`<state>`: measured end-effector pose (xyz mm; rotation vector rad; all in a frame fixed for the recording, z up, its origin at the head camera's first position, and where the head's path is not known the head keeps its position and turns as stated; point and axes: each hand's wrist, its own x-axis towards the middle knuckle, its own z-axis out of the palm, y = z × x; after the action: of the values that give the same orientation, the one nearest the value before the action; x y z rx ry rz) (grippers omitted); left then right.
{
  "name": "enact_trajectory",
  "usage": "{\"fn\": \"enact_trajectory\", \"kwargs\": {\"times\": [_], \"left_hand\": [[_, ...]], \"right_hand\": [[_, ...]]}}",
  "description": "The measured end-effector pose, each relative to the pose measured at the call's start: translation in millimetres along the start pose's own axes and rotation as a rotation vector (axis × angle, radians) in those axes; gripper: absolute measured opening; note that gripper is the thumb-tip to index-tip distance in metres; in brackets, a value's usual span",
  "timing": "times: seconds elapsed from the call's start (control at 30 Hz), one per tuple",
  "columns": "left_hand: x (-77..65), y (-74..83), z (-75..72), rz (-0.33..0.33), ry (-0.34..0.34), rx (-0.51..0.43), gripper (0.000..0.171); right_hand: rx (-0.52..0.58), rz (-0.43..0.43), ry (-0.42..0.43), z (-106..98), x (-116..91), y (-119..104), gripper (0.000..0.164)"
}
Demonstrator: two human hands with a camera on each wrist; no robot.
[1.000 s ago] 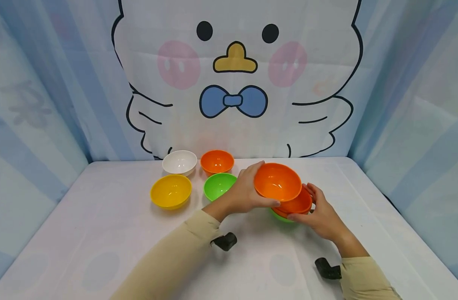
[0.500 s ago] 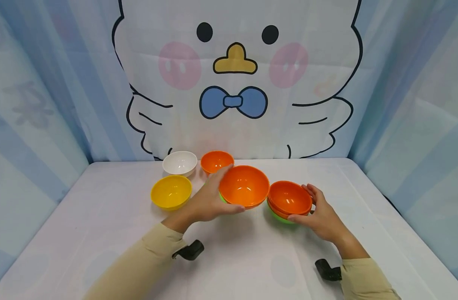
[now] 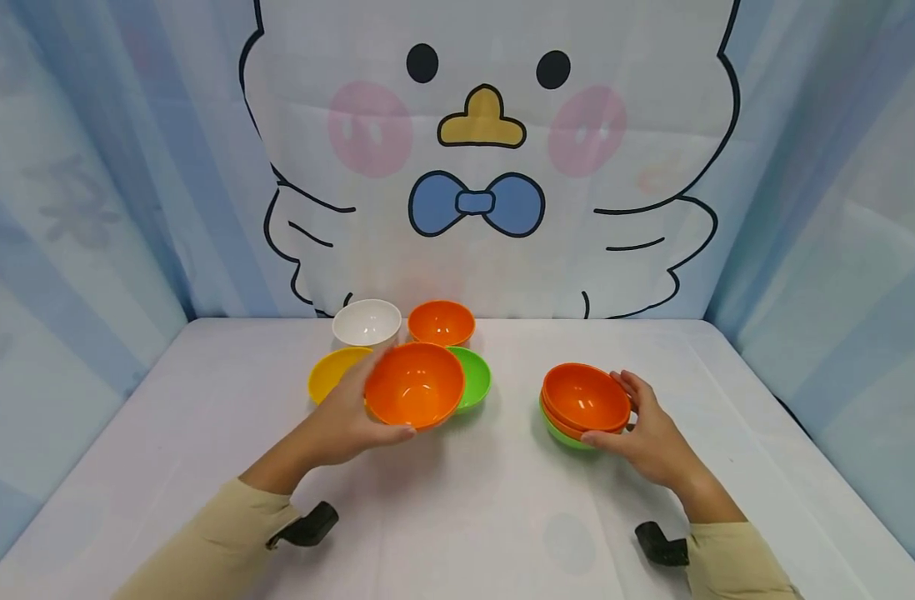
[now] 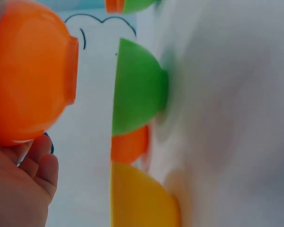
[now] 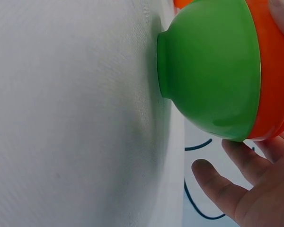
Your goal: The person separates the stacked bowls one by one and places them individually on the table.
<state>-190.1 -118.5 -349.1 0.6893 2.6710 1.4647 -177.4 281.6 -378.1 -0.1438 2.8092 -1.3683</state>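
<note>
The fingers of the left hand (image 3: 345,425) are clamped on the left side of a glossy orange round bowl of plastic look (image 3: 416,387): the thumb lies along its near side, the other fingers go behind it. From my distant place I see this bowl in the air, its mouth upward and a little toward the head camera. Being round, it has no long axis for me to align.

The relation which I judge decisive is between this held bowl and the group just behind it. In the head view it covers part of a shiny yellow round bowl (image 3: 333,371) at its left and part of a shiny green round bowl (image 3: 476,383) at its right. The left wrist view shows a gap between it and the green one, so these are apart. A glossy white round bowl (image 3: 366,323) and a second orange round bowl (image 3: 441,323) stand farther back.

The left hand is clearly nearer to this group. The right hand (image 3: 645,437) is well apart, to the right, with thumb and fingers around the right side of a nested stack of two orange bowls (image 3: 587,398) in a green, footed bowl (image 5: 213,75), which rests on the white cloth-covered table (image 3: 472,525). In my judgement, sideways aim matters most for the left hand, because the neighbouring rims are close.
</note>
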Motion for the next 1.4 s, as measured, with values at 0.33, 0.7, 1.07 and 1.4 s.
{"fn": "enact_trajectory", "kwargs": {"times": [0.33, 0.7, 1.07, 1.4], "left_hand": [[-35.8, -17.6, -22.5, -0.139, 0.046, 0.059, 0.107], [-70.5, -33.5, -39.8, -0.239, 0.058, 0.12, 0.108], [-80.7, -41.9, -41.1, -0.254, 0.003, 0.077, 0.107], [-86.0, -40.3, -44.4, -0.347, -0.052, 0.079, 0.113]], "right_hand": [[-0.006, -0.003, 0.001, 0, 0, -2, 0.112], [-0.021, -0.001, 0.003, -1, 0, 0, 0.113], [-0.011, -0.008, 0.005, 0, -1, 0, 0.113], [-0.008, -0.007, 0.006, 0, -1, 0, 0.113]]}}
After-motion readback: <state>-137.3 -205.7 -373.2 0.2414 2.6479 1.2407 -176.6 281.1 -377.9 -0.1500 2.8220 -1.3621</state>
